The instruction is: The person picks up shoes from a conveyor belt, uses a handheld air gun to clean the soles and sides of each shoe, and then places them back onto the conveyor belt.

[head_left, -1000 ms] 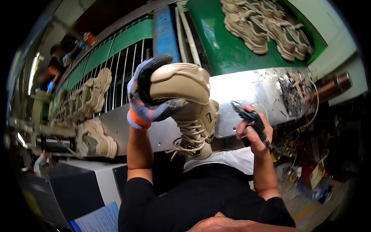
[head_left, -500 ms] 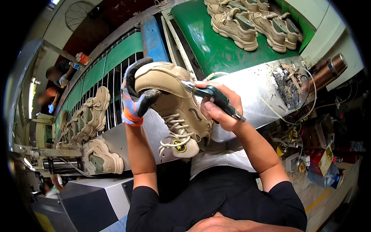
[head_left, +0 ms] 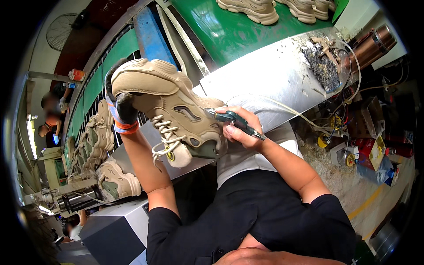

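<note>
My left hand (head_left: 125, 108), in a grey-and-orange glove with dark fingers, is closed round the toe of a beige sneaker (head_left: 185, 99). The sneaker is tilted, toe to the upper left, with its pale laces and tongue hanging toward me. My bare right hand (head_left: 247, 132) grips a slim dark green hand tool (head_left: 236, 120) with a metal nozzle-like tip. That tip meets the sneaker's side near the sole, toward the heel; whether it touches cannot be made out. The exact kind of tool is unclear.
A metal worktop (head_left: 260, 75) lies beyond, with dark scraps (head_left: 324, 64) and a pale hose (head_left: 282, 104). Sneakers stand on a green belt (head_left: 207, 28). More line a rack (head_left: 90, 137) at left; one sneaker (head_left: 118, 179) sits nearer. A copper-coloured cylinder (head_left: 375, 44) is at right.
The sneaker and both hands have shifted left in the picture, and the sneaker is turned to show more of its side. The tool tip has gone from near the toe toward the heel.
</note>
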A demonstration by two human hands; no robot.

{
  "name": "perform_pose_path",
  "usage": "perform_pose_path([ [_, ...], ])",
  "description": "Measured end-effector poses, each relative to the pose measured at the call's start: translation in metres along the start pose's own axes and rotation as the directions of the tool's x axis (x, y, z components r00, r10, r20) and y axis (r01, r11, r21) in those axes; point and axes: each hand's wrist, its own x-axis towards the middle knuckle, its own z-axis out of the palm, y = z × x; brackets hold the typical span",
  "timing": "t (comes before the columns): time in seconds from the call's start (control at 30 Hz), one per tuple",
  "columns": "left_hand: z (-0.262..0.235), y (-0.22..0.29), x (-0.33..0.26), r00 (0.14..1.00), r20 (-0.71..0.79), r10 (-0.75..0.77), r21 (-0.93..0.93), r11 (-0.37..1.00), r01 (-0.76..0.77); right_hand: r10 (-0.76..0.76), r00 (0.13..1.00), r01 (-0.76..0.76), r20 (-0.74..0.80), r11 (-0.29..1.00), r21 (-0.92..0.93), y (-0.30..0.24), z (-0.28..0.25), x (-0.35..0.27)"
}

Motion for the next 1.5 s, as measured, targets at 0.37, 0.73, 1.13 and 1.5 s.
perform_pose_path([
  [0.37, -0.033, -0.031, -0.037, 0.996, 0.035, -0.079, -0.285, 0.955, 0.086, 0.183, 0.983, -0.179, -0.005, 0.966, 0.188, 0.001, -0.003, -0.015],
  [0.73, -0.054, -0.025, -0.182, 0.654, -0.385, -0.651, -0.486, 0.745, 0.457, 0.296, 0.944, -0.239, -0.146, 0.919, 0.313, 0.012, 0.011, -0.004],
  [1.13, 0.002, 0.105, -0.295, 0.236, -0.083, -0.968, -0.338, 0.250, 0.907, 0.269, 0.943, -0.289, -0.198, 0.953, -0.085, 0.032, 0.040, -0.012],
  [1.5, 0.064, 0.096, -0.262, 0.142, 0.185, -0.973, -0.544, 0.019, 0.839, 0.193, 0.962, -0.213, -0.195, 0.973, -0.089, 0.032, 0.036, -0.005],
])
